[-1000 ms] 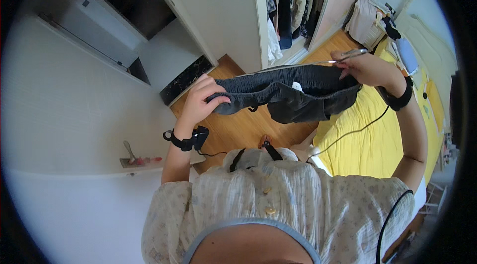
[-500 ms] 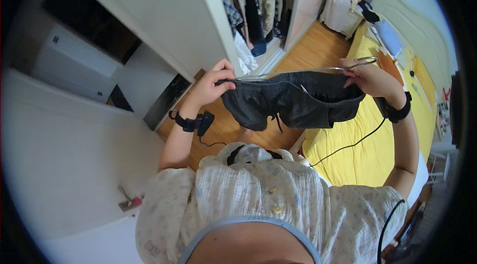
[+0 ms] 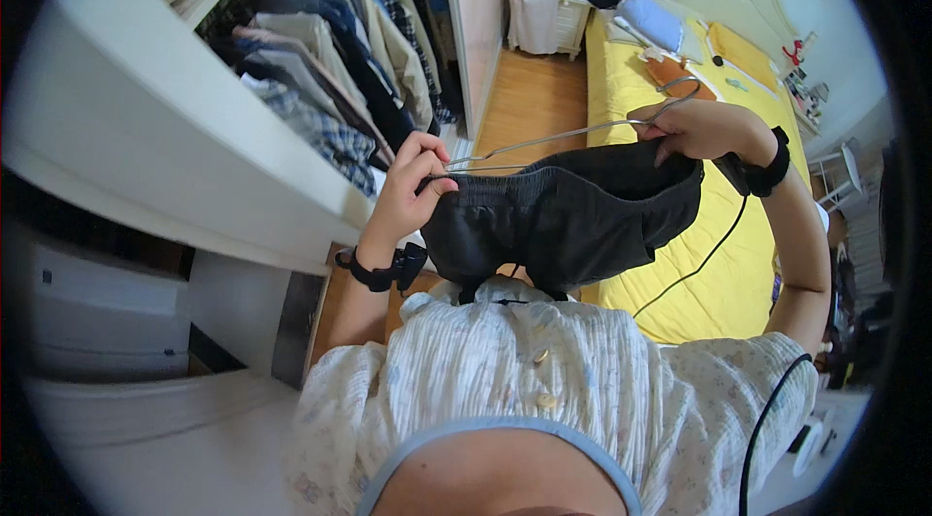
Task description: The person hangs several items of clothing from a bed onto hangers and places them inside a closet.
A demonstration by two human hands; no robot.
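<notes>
A pair of black shorts (image 3: 573, 225) with a gathered elastic waistband is stretched between my two hands in front of my chest. The fingers of my left hand (image 3: 410, 188) pinch the left end of the waistband together with the end of a thin metal wire hanger (image 3: 544, 140). At the other end, my right hand (image 3: 707, 135) grips the waistband and the hanger near its hook, which sticks up above that hand. The waist opening gapes on the right side. Part of the hanger is hidden behind the fingers and the cloth.
Ahead to the left, an open wardrobe (image 3: 466, 40) holds many hanging clothes (image 3: 340, 40). On the right stands a bed with a yellow cover (image 3: 670, 288) and a blue pillow (image 3: 652, 19). A nightstand (image 3: 573, 29) is beyond, past the wooden floor (image 3: 534, 94). A black cable (image 3: 704, 262) runs from my right wrist.
My view has turned left-to-right toward the bed and wardrobe, so more hanging clothes show. The shorts and hanger stay in both hands, now tilted, with the right end higher.
</notes>
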